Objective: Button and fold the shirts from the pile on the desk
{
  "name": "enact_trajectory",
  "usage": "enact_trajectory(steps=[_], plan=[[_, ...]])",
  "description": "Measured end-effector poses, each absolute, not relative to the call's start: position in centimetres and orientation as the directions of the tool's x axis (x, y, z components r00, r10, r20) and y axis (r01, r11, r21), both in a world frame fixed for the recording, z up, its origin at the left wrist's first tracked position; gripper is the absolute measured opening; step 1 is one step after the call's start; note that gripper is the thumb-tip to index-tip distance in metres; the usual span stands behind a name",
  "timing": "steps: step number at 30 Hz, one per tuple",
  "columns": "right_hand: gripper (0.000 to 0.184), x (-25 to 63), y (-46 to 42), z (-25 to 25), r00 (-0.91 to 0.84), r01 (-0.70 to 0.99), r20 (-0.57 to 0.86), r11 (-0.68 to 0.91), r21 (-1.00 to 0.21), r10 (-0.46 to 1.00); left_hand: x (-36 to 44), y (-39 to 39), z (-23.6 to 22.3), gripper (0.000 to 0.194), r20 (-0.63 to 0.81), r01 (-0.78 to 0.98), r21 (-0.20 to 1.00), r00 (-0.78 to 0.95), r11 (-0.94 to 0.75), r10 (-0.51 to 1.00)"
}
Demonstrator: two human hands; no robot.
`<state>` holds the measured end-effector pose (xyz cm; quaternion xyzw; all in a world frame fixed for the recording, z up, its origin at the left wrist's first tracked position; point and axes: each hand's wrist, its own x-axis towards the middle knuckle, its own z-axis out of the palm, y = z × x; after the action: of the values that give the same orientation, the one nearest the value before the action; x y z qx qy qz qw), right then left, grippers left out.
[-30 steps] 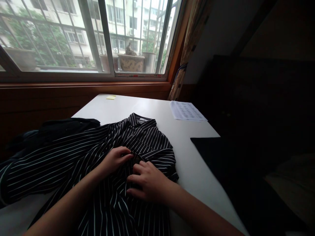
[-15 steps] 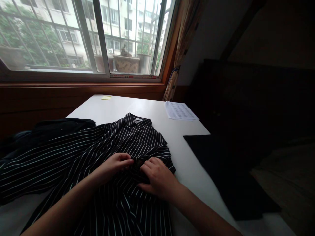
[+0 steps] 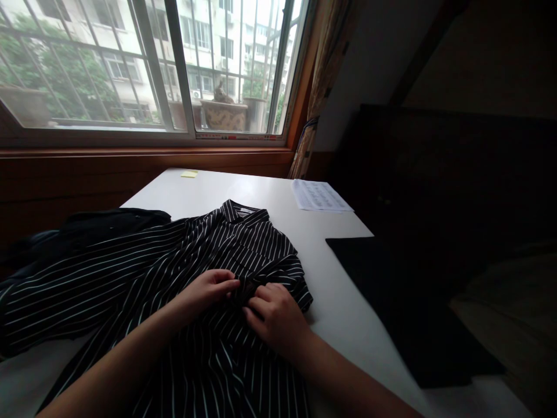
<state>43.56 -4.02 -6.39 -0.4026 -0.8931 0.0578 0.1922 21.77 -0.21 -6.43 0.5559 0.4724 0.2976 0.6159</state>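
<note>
A black shirt with white stripes (image 3: 256, 244) lies spread on the white table, its collar toward the window and one sleeve stretched out to the left. My left hand (image 3: 217, 285) pinches the cloth at the middle of the shirt between thumb and fingers. Close beside it on the right, my right hand (image 3: 274, 313) has its fingers curled on a bunched fold, which looks like the other sleeve drawn across the front. The fingertips of my right hand are partly hidden by its own knuckles and the dark cloth.
Dark folded clothing (image 3: 117, 223) lies left of the shirt. Printed sheets (image 3: 322, 195) and a yellow sticky note (image 3: 189, 173) are at the table's far side. A black cloth (image 3: 391, 313) hangs over the right edge. Beyond the table is a barred window (image 3: 183, 69).
Both hands keep to the same fold of cloth. The right hand's thumb and fingers have shifted slightly; the left hand has barely moved. The view has shifted a little.
</note>
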Motion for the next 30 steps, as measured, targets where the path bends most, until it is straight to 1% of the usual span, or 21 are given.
enact_trajectory(steps=[3,5,9,13,18,21,27,30], plan=[[0.020,43.84,-3.63,-6.83,-0.557,0.693,0.299,0.632,-0.346,0.775,21.99,-0.53,-6.06,0.041,-0.258,0.162,0.964,0.383,0.211,0.887],[0.018,43.98,-3.42,-7.11,-0.546,0.685,0.306,0.626,-0.373,0.779,22.05,-0.60,-6.01,0.042,-0.256,0.153,0.965,0.402,0.211,0.879],[0.005,44.14,-3.22,-7.41,-0.561,0.666,0.347,0.659,-0.351,0.752,21.94,-0.47,-6.30,0.042,-0.239,0.146,0.970,0.425,0.194,0.873],[0.006,44.29,-3.28,-7.18,-0.555,0.622,0.443,0.705,-0.341,0.704,21.73,-0.45,-6.56,0.041,-0.221,0.159,0.973,0.431,0.168,0.875],[0.012,44.49,-3.44,-6.62,-0.515,0.546,0.581,0.764,-0.343,0.630,21.80,-0.63,-6.45,0.041,-0.228,0.225,0.964,0.426,0.142,0.875],[0.014,44.57,-3.37,-6.52,-0.488,0.542,0.616,0.768,-0.342,0.619,22.00,-0.72,-6.25,0.040,-0.192,0.281,0.957,0.430,0.071,0.882],[0.013,44.64,-3.08,-6.58,-0.463,0.545,0.631,0.761,-0.351,0.622,22.36,-0.85,-6.07,0.035,-0.083,0.354,0.931,0.439,-0.088,0.895],[0.013,44.65,-2.94,-6.84,-0.446,0.540,0.619,0.746,-0.389,0.646,22.48,-1.02,-6.14,0.029,-0.015,0.384,0.907,0.445,-0.176,0.895]])
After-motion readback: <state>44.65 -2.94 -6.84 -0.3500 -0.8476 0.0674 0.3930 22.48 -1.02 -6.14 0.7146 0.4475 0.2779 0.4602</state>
